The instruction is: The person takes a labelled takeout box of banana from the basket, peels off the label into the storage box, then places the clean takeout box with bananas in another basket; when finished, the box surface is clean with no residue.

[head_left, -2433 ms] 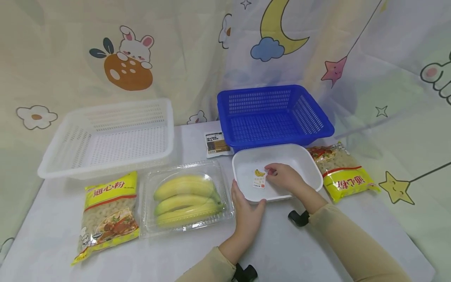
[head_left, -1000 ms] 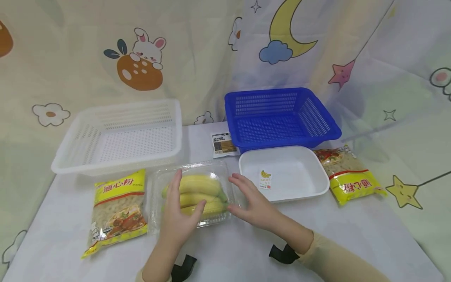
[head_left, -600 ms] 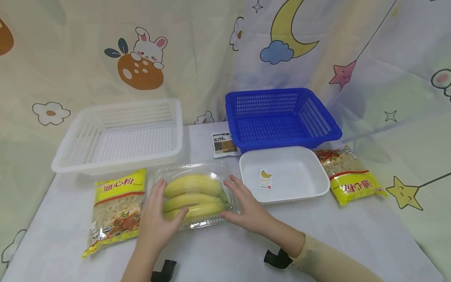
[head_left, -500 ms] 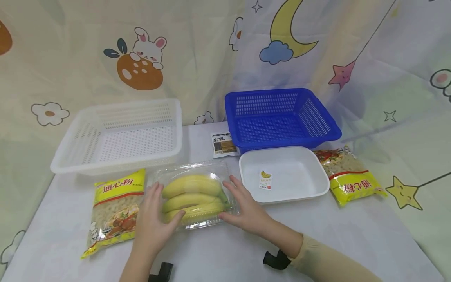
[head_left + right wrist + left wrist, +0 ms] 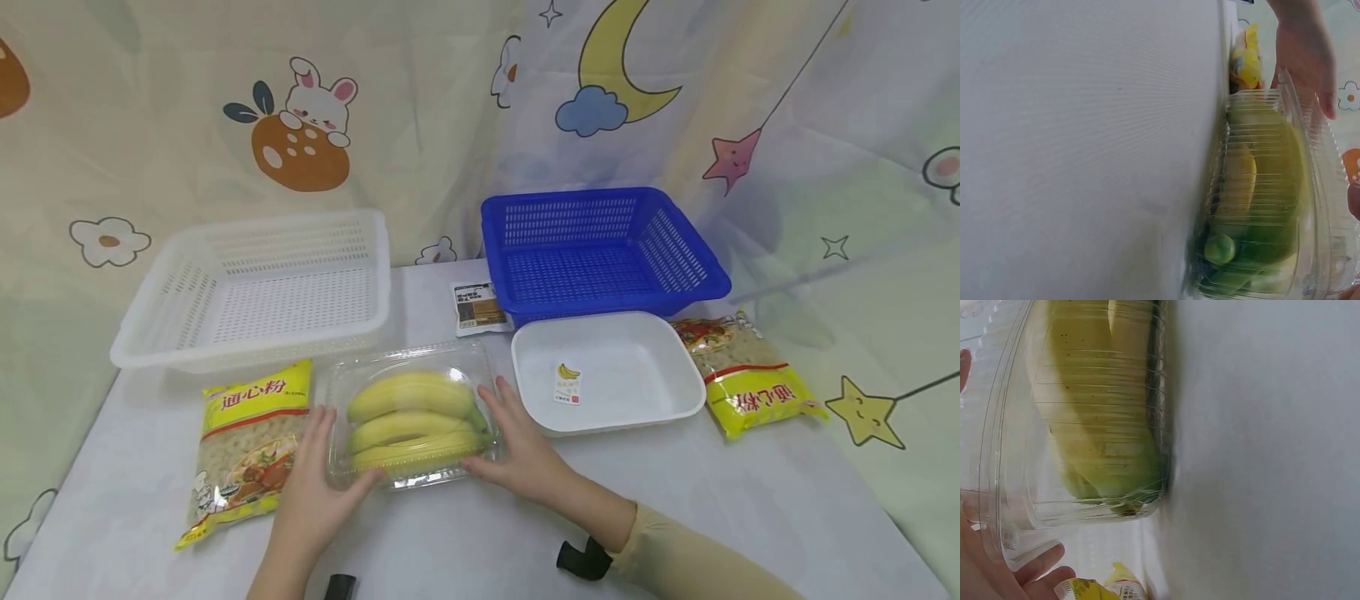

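Note:
A clear plastic clamshell box [image 5: 405,479] with several yellow bananas [image 5: 408,396] inside lies on the table. At its left side my left hand [image 5: 315,487] touches it, fingers spread and thumb by the front corner. My right hand [image 5: 521,446] rests against the right side, fingers straight along the edge. The left wrist view shows the bananas' green ends [image 5: 1125,472] through the ribbed wall, with my left fingertips [image 5: 1047,562] by the rim. My left hand [image 5: 1304,56] is also visible at the far end of the box in the right wrist view.
A white basket [image 5: 251,342] and a blue basket [image 5: 600,308] stand behind. A white tray [image 5: 637,375] holds a small banana-print card [image 5: 567,385]. Pasta bags lie left [image 5: 247,450] and right [image 5: 753,375]. A small packet [image 5: 477,308] sits against the blue basket.
Both hands have left the white tray, where the right hand was at the banana-print card, and moved left to the banana box. The left hand has since slid to its left side.

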Tool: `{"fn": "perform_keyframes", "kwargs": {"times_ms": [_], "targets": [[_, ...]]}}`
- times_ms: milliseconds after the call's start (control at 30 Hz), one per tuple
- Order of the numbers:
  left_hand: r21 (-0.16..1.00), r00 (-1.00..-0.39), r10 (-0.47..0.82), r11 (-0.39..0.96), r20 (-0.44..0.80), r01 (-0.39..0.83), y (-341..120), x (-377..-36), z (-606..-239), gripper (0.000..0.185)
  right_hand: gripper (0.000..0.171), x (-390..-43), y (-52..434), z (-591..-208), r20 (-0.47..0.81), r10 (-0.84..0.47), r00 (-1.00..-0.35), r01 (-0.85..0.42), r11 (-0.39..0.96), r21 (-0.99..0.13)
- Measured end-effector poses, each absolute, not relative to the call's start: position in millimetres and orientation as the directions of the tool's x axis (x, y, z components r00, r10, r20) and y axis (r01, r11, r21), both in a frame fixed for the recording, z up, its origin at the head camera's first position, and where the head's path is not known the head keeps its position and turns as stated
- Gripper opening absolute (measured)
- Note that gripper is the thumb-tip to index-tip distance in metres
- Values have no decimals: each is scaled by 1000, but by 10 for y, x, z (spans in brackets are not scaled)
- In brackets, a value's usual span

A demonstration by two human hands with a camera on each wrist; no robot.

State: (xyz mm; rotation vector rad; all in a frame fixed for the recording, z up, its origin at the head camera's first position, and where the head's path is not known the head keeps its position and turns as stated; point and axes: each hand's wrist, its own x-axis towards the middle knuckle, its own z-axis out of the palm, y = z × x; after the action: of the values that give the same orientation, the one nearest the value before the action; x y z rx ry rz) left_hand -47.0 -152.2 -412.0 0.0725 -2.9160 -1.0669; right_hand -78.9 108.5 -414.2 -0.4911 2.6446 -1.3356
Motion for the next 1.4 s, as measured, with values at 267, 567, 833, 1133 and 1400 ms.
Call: {"fn": "perform_keyframes", "kwargs": {"times_ms": [267, 567, 833, 1133, 1400], "targets": [[667, -999, -53, 744, 3, -37, -1532, -469, -4164, 98, 89, -801, 1066, -4193, 35, -331, -943, -219, 537, -814], [673, -998, -55, 739, 10, -34, -1529, -450, -4140, 100, 91, -778, 1044, -4178, 17, -313, -949, -187, 520, -833], [664, -998, -56, 747, 20, -29, -1505, -361, -3955, 101, 91, -672, 1058, -3983, 0, -295, -956, -151, 490, -859], [672, -982, -39, 734, 187, 99, -1546, -363, -3533, 103, 90, -710, 1060, -3469, 123, -321, -939, -271, 471, -839], [708, -978, -17, 692, 208, 138, -1876, -814, -3230, 98, 87, -1164, 777, -3119, 216, -338, -916, -367, 492, -789]]}}
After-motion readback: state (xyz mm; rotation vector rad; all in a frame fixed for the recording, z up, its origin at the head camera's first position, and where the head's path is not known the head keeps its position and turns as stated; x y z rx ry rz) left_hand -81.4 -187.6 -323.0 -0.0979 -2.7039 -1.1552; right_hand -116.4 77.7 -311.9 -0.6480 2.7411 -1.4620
